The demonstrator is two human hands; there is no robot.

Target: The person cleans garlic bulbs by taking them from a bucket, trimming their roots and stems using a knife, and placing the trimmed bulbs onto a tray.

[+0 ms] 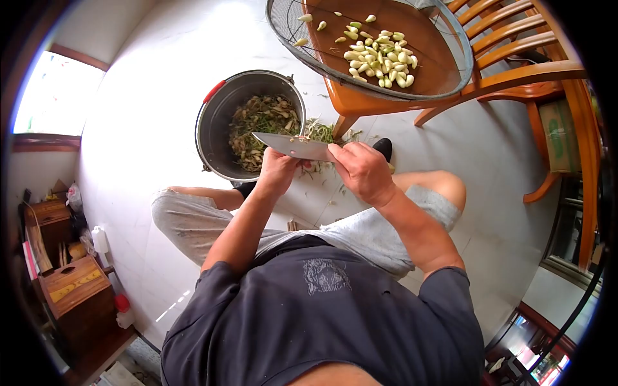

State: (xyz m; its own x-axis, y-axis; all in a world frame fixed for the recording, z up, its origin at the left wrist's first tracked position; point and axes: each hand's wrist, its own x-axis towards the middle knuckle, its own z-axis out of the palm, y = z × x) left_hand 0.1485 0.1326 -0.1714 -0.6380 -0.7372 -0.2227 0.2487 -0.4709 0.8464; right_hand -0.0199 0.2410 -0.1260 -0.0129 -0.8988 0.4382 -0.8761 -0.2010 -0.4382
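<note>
My right hand (365,172) is closed round the handle of a broad kitchen knife (293,147), whose blade points left. Bits of pale trimmings cling along the blade's upper edge. My left hand (277,172) is curled under the blade with its fingers closed; a small pinkish bit shows beside them, but the blade hides most of what they hold. Just beyond my left hand stands a metal bucket (207,132) with a red handle grip, partly filled with brown and green trimmings (261,125).
Beyond my right hand, a round mesh sieve (412,98) rests on a wooden chair (353,101), holding many small white-green bulbs (386,58). Cut greens (318,130) litter the floor beside the bucket. Wooden boxes (74,286) stand at far left; a cardboard box (559,136) is at right.
</note>
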